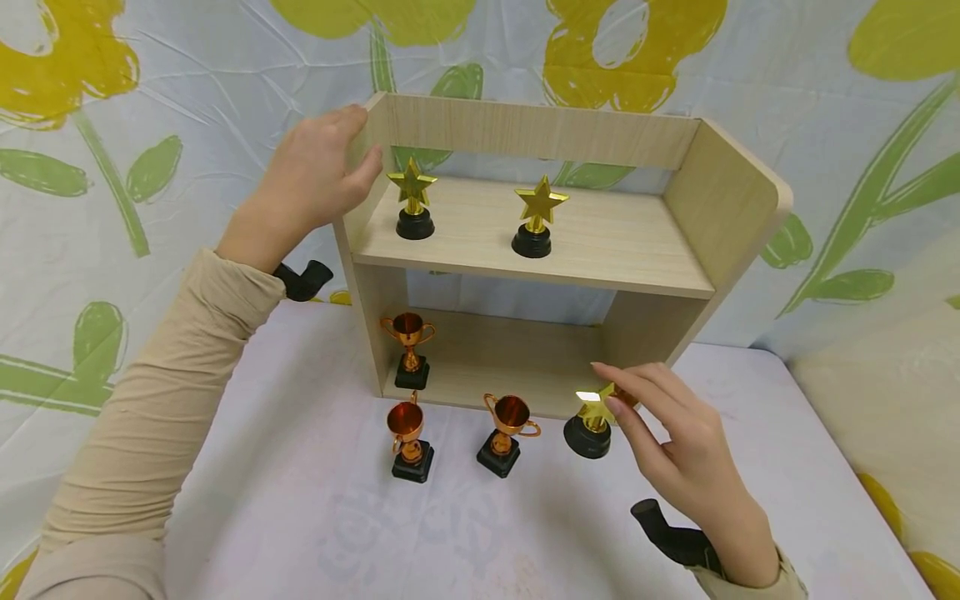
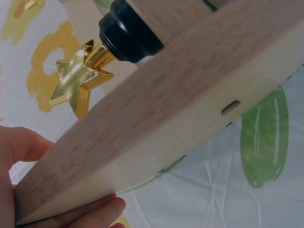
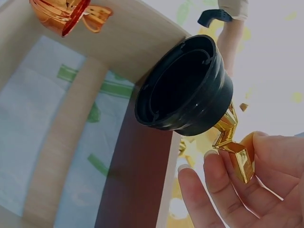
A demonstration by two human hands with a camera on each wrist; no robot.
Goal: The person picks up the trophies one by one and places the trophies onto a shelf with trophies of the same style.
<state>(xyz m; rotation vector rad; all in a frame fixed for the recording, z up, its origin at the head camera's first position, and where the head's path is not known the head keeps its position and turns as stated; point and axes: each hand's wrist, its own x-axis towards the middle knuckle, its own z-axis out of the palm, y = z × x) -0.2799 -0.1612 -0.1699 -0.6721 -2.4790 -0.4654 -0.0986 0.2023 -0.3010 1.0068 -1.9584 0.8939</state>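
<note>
Nearest me on the head feed, at four o'clock, the person's right hand (image 1: 678,437) pinches a shiny gold star trophy with a round black base (image 1: 587,438) between thumb and fingers, gripping it by the star. The trophy tilts near the shelf's lower front edge; from the right wrist I see its hollow black underside.

On the white cloth-covered tabletop (image 1: 480,542) I count two copper-coloured, two-handled cups on square black bases, both upright: one at six o'clock (image 1: 511,417), one at seven (image 1: 406,425). Just beyond, at eight, a matching copper cup (image 1: 409,332) stands on the lower board of a pale wood-grain two-tier shelf (image 1: 630,242), near its left wall.

At ten o'clock I have the left hand (image 1: 318,167) holding the shelf's left side panel, thumb inside, fingers outside. On the upper board stand two more gold star trophies, at eleven (image 1: 413,200), near that thumb, and at one (image 1: 537,217).

Farthest back hangs a white cloth backdrop printed with yellow flowers and green leaves (image 1: 225,50).
</note>
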